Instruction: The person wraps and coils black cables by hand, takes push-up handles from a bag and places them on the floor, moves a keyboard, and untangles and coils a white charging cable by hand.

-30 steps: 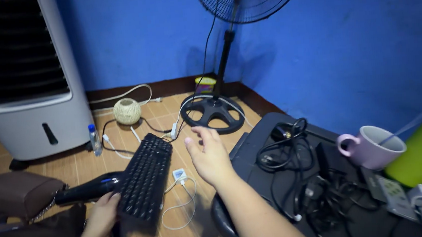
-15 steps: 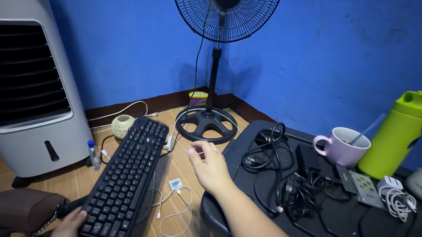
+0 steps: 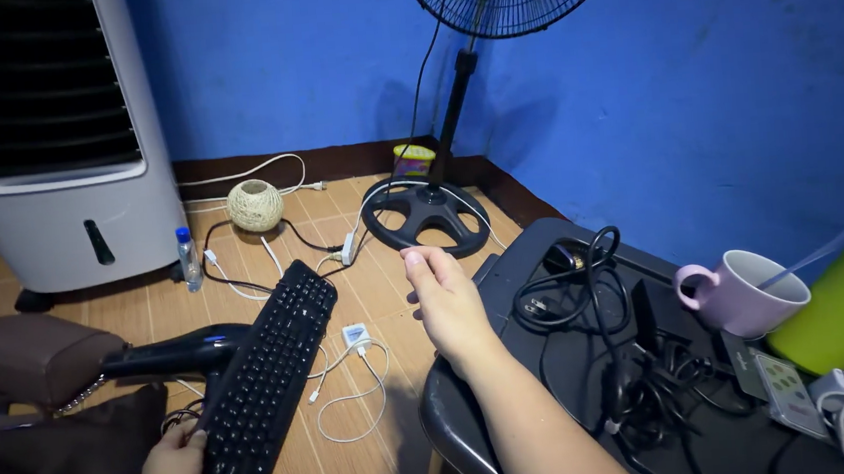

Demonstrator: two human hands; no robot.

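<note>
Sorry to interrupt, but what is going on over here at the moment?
A person holds a black keyboard by its near end in the left hand, tilted above the tiled floor. The right hand hangs empty and loosely curled in the air, by the edge of a black table piled with tangled black cables. A black hair dryer lies beside the keyboard.

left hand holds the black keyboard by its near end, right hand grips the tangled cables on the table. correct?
Not quite. The left hand does hold the keyboard by its near end, but the right hand grips nothing: it hangs open in the air beside the table, apart from the cables. The head view shows this.
</note>
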